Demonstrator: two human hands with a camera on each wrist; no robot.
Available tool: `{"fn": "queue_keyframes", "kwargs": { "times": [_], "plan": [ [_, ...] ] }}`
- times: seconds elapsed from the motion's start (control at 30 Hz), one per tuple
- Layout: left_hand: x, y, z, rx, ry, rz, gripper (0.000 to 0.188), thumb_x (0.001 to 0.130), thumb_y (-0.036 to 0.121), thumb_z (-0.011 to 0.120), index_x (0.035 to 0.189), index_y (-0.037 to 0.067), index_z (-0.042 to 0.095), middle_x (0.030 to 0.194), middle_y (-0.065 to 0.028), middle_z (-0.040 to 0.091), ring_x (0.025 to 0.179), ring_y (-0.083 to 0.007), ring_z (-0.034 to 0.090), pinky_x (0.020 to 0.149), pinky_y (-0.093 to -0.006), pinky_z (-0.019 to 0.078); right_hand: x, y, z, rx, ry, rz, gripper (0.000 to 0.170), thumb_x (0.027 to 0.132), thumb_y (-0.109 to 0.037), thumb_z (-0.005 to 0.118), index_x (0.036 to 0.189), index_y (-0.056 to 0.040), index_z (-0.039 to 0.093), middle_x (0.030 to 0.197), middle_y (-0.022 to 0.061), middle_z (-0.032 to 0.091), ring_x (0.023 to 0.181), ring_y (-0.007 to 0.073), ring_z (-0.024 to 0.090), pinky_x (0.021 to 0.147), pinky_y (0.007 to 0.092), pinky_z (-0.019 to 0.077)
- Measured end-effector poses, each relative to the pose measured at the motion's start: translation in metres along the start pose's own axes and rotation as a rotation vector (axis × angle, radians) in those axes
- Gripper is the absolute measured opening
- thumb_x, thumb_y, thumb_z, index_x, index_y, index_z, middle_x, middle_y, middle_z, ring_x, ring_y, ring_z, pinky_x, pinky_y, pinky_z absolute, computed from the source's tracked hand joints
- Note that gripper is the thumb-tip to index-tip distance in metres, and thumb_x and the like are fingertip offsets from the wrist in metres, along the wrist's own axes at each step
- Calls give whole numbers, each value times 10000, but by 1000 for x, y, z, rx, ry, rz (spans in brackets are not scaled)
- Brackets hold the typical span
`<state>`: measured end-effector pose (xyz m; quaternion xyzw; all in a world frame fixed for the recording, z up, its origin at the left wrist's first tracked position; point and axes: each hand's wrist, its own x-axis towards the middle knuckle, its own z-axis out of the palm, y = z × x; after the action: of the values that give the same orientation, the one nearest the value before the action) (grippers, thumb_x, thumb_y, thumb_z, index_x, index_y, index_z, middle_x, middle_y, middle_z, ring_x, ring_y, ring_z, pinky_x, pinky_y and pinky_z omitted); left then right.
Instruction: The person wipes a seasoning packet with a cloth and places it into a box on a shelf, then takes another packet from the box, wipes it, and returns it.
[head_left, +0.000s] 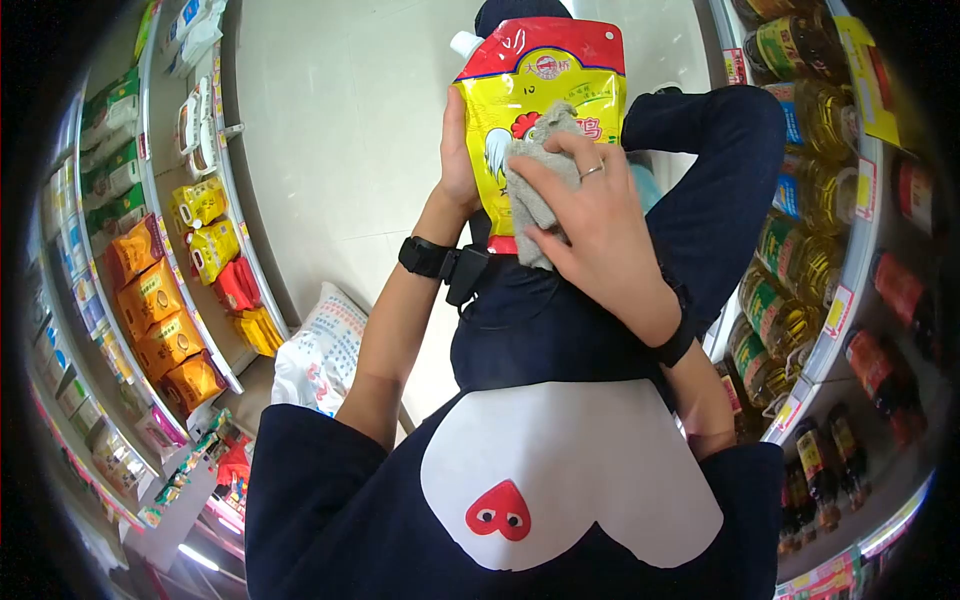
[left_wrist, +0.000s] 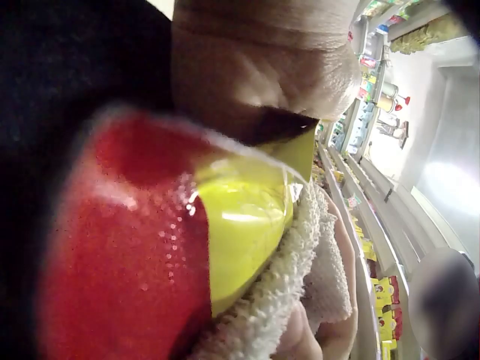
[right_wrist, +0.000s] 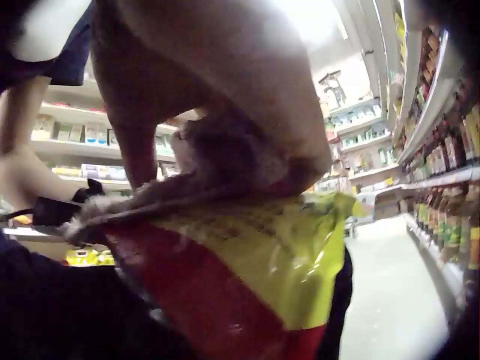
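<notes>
A yellow and red spouted pouch (head_left: 540, 90) printed with a chicken stands upright over the person's lap in the head view, its white cap at the upper left. My left hand (head_left: 458, 155) grips its left edge, with the fingers hidden behind it. With bent fingers, my right hand (head_left: 605, 225) holds a grey cloth (head_left: 533, 195) against the pouch's front, covering part of the print. The left wrist view has the cloth (left_wrist: 262, 285) close along the shiny pouch (left_wrist: 142, 247). From the right wrist, the cloth (right_wrist: 142, 204) lies on the pouch (right_wrist: 277, 262) under my hand (right_wrist: 225, 75).
Shelves on the left carry orange bags (head_left: 165, 295) and yellow bags (head_left: 212, 250). Oil bottles (head_left: 785, 250) line the right-hand shelves close to the bent knee (head_left: 740, 130). A white printed sack (head_left: 325, 350) rests on the floor beside the left arm.
</notes>
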<state>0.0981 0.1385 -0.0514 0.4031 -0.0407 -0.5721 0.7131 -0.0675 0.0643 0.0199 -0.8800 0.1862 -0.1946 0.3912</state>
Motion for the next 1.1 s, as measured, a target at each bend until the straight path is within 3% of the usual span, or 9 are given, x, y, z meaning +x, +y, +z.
{"fn": "queue_keyframes", "kwargs": {
  "times": [0.23, 0.4, 0.47, 0.67, 0.73, 0.77, 0.83, 1.0, 1.1],
  "plan": [
    [1, -2, 1, -27, -46, -13, 760, 974, 659, 226, 1437, 76, 378, 1367, -169, 531, 1193, -294, 583, 982, -423, 505, -10, 22, -10, 31, -102, -19, 559, 667, 69, 641, 1180, -152, 636, 1144, 101, 562, 1049, 331, 536, 888, 400, 490],
    [0, 0, -1, 69, 3, -7, 762, 971, 664, 229, 1433, 79, 388, 1361, -164, 536, 1191, -285, 586, 961, -408, 521, -14, 34, -24, -148, 34, 161, 589, 652, 81, 640, 1193, -151, 639, 1116, 117, 570, 1004, 333, 565, 844, 407, 504],
    [1, -1, 0, 81, 8, -17, 765, 968, 668, 231, 1431, 80, 392, 1355, -161, 542, 1191, -284, 586, 955, -405, 525, -8, 24, -23, -121, 170, 74, 599, 644, 80, 653, 1202, -136, 637, 1110, 138, 568, 986, 342, 574, 834, 413, 511],
    [4, -5, -17, -187, -112, -21, 744, 970, 657, 274, 1411, 74, 417, 1338, -167, 553, 1151, -300, 604, 943, -433, 528, -4, -6, 31, -154, 18, -92, 550, 693, -83, 727, 1225, -179, 631, 1222, 108, 535, 1061, 328, 519, 886, 431, 462],
    [4, -2, -18, -355, -288, -74, 742, 969, 659, 278, 1411, 79, 418, 1339, -159, 552, 1146, -293, 604, 946, -436, 526, -12, -4, 37, -163, 13, -123, 534, 697, -93, 730, 1214, -191, 636, 1219, 90, 539, 1059, 322, 521, 884, 435, 461],
    [2, -3, -18, -354, -283, -76, 742, 969, 659, 278, 1411, 79, 418, 1339, -159, 552, 1146, -293, 604, 946, -436, 526, -16, -3, 37, -174, 8, -156, 519, 701, -103, 732, 1202, -202, 641, 1215, 71, 543, 1057, 316, 523, 882, 440, 459],
    [-2, 1, 2, 12, 12, -14, 745, 969, 663, 266, 1416, 85, 413, 1343, -160, 549, 1144, -289, 607, 930, -430, 536, -25, 3, 28, -155, -49, -185, 510, 692, -89, 733, 1182, -207, 650, 1204, 56, 552, 1048, 315, 527, 876, 433, 465],
    [1, 0, -2, 55, -22, -21, 773, 963, 684, 213, 1432, 94, 384, 1346, -158, 549, 1178, -281, 596, 927, -422, 544, -39, 27, -6, 59, -158, -69, 346, 686, -27, 693, 1004, -163, 690, 1164, 53, 570, 1059, 317, 535, 863, 415, 482],
    [1, -1, -4, 87, -34, -31, 777, 961, 687, 207, 1436, 95, 379, 1352, -160, 545, 1176, -284, 600, 916, -419, 553, -48, 44, -17, 107, -73, 24, 346, 664, 10, 695, 973, -145, 693, 1098, 71, 576, 995, 321, 546, 837, 408, 485]
  ]
}}
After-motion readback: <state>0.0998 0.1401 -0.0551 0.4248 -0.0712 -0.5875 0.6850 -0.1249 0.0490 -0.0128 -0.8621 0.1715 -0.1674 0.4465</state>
